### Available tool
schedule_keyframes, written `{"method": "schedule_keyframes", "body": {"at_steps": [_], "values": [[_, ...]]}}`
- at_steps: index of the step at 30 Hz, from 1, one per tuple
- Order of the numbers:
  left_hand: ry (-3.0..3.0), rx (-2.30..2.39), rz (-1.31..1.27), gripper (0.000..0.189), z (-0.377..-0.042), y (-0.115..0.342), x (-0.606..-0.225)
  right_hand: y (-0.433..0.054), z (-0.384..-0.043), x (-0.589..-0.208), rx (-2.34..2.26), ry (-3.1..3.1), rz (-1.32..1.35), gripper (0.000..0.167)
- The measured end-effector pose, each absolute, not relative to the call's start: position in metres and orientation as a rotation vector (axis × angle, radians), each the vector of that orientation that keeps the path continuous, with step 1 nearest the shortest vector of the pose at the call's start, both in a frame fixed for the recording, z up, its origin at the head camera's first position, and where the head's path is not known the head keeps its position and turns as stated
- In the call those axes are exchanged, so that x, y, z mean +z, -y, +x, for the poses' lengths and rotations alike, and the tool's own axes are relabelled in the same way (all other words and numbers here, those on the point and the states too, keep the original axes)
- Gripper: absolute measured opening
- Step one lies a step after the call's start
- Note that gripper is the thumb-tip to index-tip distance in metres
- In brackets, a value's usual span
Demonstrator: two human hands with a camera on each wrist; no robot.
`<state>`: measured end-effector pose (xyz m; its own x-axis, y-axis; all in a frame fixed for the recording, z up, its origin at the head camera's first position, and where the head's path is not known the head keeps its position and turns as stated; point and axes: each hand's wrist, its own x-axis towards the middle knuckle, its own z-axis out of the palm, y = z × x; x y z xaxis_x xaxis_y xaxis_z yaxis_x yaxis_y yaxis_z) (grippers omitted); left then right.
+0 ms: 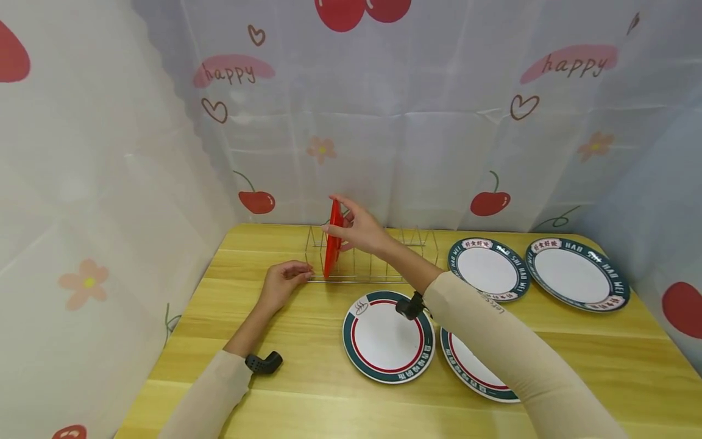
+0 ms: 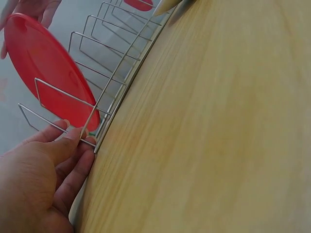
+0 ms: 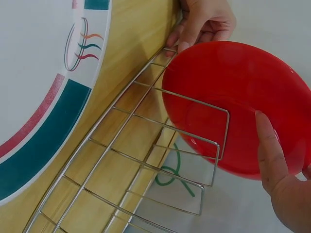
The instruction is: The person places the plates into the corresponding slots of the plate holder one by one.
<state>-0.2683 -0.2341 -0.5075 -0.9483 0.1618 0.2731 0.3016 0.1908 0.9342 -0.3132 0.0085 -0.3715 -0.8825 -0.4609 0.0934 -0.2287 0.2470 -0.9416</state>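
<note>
A red plate stands on edge between wires near the left end of a metal wire dish rack. My right hand grips the plate by its upper part, thumb on one side and fingers around the other. In the right wrist view a finger lies along the red face. At the rack's left front corner, my left hand pinches the wire between thumb and fingers. The left wrist view shows the plate's lower edge down among the wires, close to the left fingertips.
Two white plates with green and red rims, the left one and the right one, lie in front of the rack. A smaller lettered plate and a larger one lie at the back right. A printed curtain hangs behind the wooden table.
</note>
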Motion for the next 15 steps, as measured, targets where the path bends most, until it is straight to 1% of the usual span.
{"method": "schedule_keyframes", "body": {"at_steps": [8, 15], "values": [[2.348, -1.899, -0.438, 0.017, -0.27, 0.235, -0.511, -0.023, -0.302, -0.369, -1.595, -2.321, -0.708, 0.082], [2.316, -1.905, -0.438, 0.018, -0.283, 0.241, -0.533, -0.048, -0.27, -0.352, -1.468, -2.452, -0.824, 0.08]]}}
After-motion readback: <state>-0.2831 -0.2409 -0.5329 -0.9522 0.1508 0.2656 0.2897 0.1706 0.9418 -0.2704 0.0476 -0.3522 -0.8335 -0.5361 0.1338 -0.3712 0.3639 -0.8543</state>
